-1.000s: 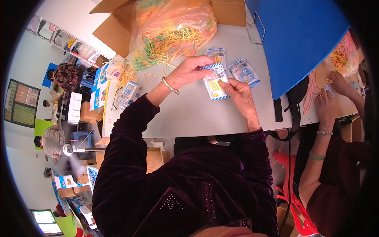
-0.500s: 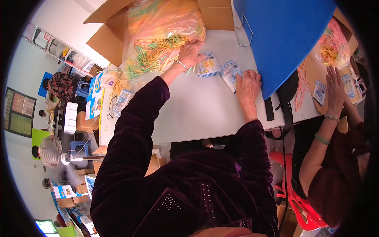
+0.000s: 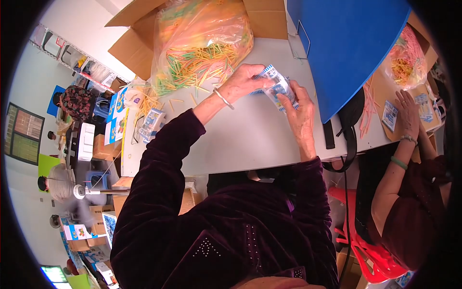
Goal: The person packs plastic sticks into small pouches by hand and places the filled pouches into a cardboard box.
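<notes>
Between my two hands, above the white table [image 3: 226, 144], is a small clear packet with blue-striped ends [image 3: 278, 87]. My left hand [image 3: 242, 83] pinches its upper left side, and a bracelet circles that wrist. The fingers and thumb of my right hand [image 3: 298, 103] close on its lower right side. Part of another blue-edged packet shows beneath, mostly hidden by my hands. Beyond my left hand, a large clear bag [image 3: 202, 33] spills thin yellow, green and pink sticks [image 3: 202, 65] onto the table.
An open cardboard box [image 3: 137, 50] surrounds the bag. A blue panel [image 3: 344, 48] rises at the right. Past it a co-worker's hand [image 3: 408, 113] lies by a small packet [image 3: 389, 115]. More packets [image 3: 152, 124] and glasses lie at the table's left end. A red chair [image 3: 370, 255] stands lower right.
Half a second ago my hands were apart, the left by the sticks and the right at a packet. Now both have come together on one packet, lifted off the table.
</notes>
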`<action>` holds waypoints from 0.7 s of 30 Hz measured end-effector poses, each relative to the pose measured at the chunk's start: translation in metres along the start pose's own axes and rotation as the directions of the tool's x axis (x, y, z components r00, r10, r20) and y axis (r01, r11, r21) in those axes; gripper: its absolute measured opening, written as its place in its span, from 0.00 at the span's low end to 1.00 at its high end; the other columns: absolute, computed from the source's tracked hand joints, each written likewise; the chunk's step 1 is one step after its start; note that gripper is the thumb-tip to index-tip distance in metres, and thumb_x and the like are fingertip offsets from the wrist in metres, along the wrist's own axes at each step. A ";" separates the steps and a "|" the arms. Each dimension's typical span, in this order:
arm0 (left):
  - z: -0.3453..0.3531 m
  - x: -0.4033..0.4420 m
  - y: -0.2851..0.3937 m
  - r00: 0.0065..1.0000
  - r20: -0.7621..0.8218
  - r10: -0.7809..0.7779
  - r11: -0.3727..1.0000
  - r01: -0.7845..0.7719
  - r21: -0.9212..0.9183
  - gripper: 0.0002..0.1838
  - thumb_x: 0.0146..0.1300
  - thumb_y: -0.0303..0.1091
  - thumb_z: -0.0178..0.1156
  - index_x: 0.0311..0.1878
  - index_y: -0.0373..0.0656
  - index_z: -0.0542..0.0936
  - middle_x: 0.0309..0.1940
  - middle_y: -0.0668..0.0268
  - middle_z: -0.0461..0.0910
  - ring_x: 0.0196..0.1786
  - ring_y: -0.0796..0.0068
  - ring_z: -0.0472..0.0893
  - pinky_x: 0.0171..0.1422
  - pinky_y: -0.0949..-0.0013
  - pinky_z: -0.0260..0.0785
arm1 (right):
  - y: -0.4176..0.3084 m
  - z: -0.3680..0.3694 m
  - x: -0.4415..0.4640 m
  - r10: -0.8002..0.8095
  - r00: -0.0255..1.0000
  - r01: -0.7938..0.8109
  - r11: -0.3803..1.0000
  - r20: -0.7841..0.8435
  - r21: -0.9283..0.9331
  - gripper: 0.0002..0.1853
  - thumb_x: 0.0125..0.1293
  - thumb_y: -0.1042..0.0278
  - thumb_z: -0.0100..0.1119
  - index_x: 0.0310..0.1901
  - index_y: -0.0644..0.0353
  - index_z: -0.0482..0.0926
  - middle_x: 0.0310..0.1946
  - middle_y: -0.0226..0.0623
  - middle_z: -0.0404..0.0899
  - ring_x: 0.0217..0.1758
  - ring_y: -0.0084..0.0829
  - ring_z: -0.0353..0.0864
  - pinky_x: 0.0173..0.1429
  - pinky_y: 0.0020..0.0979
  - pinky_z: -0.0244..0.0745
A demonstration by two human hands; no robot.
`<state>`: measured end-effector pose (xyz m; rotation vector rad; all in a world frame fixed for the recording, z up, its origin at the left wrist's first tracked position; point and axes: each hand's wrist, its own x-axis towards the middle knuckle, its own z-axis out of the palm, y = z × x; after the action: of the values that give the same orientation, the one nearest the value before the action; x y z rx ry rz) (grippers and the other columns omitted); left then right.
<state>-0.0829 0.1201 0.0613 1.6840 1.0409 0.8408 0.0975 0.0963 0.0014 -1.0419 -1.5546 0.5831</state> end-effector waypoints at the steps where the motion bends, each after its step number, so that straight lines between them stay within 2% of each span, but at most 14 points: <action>1: -0.001 -0.003 0.000 1.000 0.006 0.023 0.999 -0.023 0.045 0.10 0.60 0.33 0.61 0.41 0.37 0.79 0.31 0.72 0.77 0.37 0.85 0.73 0.42 0.78 0.67 | -0.004 -0.002 0.000 0.034 0.999 -0.035 0.999 0.028 0.031 0.15 0.55 0.70 0.63 0.43 0.67 0.77 0.34 0.40 0.78 0.35 0.31 0.76 0.40 0.29 0.71; 2: -0.003 -0.007 -0.001 1.000 0.006 0.019 0.999 -0.019 0.045 0.10 0.60 0.33 0.61 0.41 0.37 0.79 0.31 0.72 0.77 0.37 0.85 0.73 0.42 0.78 0.67 | -0.008 -0.003 -0.001 0.066 0.996 -0.070 0.996 0.058 0.062 0.16 0.55 0.70 0.64 0.44 0.67 0.76 0.32 0.40 0.78 0.34 0.29 0.76 0.40 0.28 0.71; 4: -0.009 -0.014 -0.002 0.999 0.029 0.027 0.957 -0.034 0.287 0.10 0.59 0.33 0.61 0.40 0.37 0.78 0.30 0.72 0.77 0.33 0.85 0.72 0.39 0.77 0.67 | -0.011 -0.006 0.000 0.075 0.989 -0.086 0.993 0.124 0.079 0.14 0.54 0.70 0.64 0.41 0.66 0.77 0.30 0.40 0.78 0.34 0.30 0.76 0.38 0.28 0.70; 6: -0.013 -0.021 -0.004 0.999 0.020 0.037 0.930 -0.042 0.365 0.10 0.59 0.33 0.61 0.39 0.37 0.78 0.28 0.71 0.76 0.32 0.85 0.71 0.37 0.76 0.66 | -0.008 -0.006 0.000 0.080 0.979 -0.099 0.991 0.190 0.094 0.12 0.53 0.71 0.64 0.39 0.65 0.77 0.28 0.40 0.78 0.33 0.30 0.75 0.37 0.29 0.69; 8: -0.014 -0.027 -0.003 0.999 0.015 0.049 0.898 -0.051 0.437 0.09 0.58 0.33 0.61 0.38 0.38 0.78 0.26 0.70 0.75 0.30 0.84 0.70 0.36 0.76 0.65 | -0.001 -0.002 -0.003 -0.060 0.971 0.081 0.993 0.232 -0.082 0.09 0.52 0.71 0.64 0.34 0.64 0.78 0.24 0.39 0.77 0.30 0.32 0.74 0.33 0.29 0.67; 9: -0.013 -0.031 0.001 0.999 0.017 0.042 0.864 -0.045 0.501 0.09 0.58 0.33 0.61 0.37 0.38 0.78 0.25 0.69 0.74 0.29 0.83 0.70 0.35 0.75 0.65 | -0.003 -0.003 -0.003 -0.060 0.971 0.081 0.993 0.233 -0.081 0.09 0.52 0.71 0.64 0.34 0.64 0.78 0.24 0.39 0.77 0.30 0.32 0.74 0.33 0.29 0.67; 11: -0.011 -0.039 0.007 0.999 0.018 0.030 0.827 -0.035 0.560 0.08 0.58 0.33 0.61 0.36 0.38 0.78 0.23 0.67 0.74 0.28 0.83 0.69 0.34 0.75 0.64 | -0.011 -0.004 -0.005 -0.180 0.959 0.212 0.969 0.218 -0.131 0.07 0.52 0.72 0.63 0.31 0.65 0.78 0.23 0.41 0.75 0.25 0.32 0.71 0.30 0.30 0.65; 12: -0.011 -0.043 0.009 1.000 0.024 0.014 0.826 -0.025 0.564 0.08 0.58 0.33 0.61 0.35 0.38 0.78 0.22 0.67 0.73 0.27 0.82 0.69 0.33 0.75 0.64 | -0.016 -0.004 -0.007 -0.179 0.959 0.211 0.969 0.219 -0.130 0.07 0.52 0.72 0.63 0.31 0.65 0.78 0.23 0.41 0.75 0.25 0.32 0.71 0.30 0.30 0.65; 14: -0.013 -0.049 0.007 1.000 0.027 -0.003 0.823 -0.012 0.567 0.08 0.58 0.33 0.61 0.34 0.38 0.78 0.21 0.66 0.72 0.27 0.81 0.69 0.33 0.74 0.64 | -0.026 -0.002 -0.011 -0.015 0.951 0.009 1.000 0.310 0.020 0.07 0.54 0.73 0.61 0.32 0.67 0.77 0.20 0.41 0.73 0.21 0.32 0.69 0.27 0.30 0.63; 18: -0.016 -0.062 -0.006 0.999 0.037 0.009 0.852 -0.027 0.523 0.07 0.59 0.31 0.60 0.34 0.37 0.78 0.21 0.65 0.73 0.26 0.81 0.70 0.32 0.74 0.64 | -0.022 0.006 -0.020 -0.019 0.943 -0.020 0.993 0.333 0.113 0.06 0.56 0.73 0.60 0.32 0.68 0.76 0.16 0.41 0.70 0.17 0.28 0.65 0.24 0.29 0.61; 20: -0.015 -0.065 -0.008 0.999 0.046 0.000 0.847 -0.025 0.531 0.06 0.59 0.31 0.59 0.34 0.37 0.78 0.21 0.65 0.73 0.26 0.81 0.70 0.32 0.74 0.64 | -0.026 0.005 -0.020 0.075 0.891 -0.115 0.991 0.448 0.063 0.06 0.55 0.72 0.58 0.31 0.65 0.76 0.22 0.50 0.75 0.27 0.50 0.75 0.30 0.38 0.67; 21: -0.015 -0.066 -0.011 0.999 0.032 -0.007 0.860 -0.010 0.511 0.06 0.59 0.30 0.59 0.35 0.37 0.78 0.21 0.65 0.74 0.26 0.81 0.70 0.32 0.74 0.64 | -0.025 0.005 -0.020 0.076 0.892 -0.115 0.991 0.446 0.062 0.06 0.55 0.72 0.58 0.31 0.65 0.76 0.22 0.50 0.75 0.27 0.50 0.75 0.30 0.38 0.67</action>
<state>-0.1257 0.0673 0.0515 2.1316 1.3208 0.5562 0.0844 0.0679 0.0106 -0.9647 -1.8588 1.0032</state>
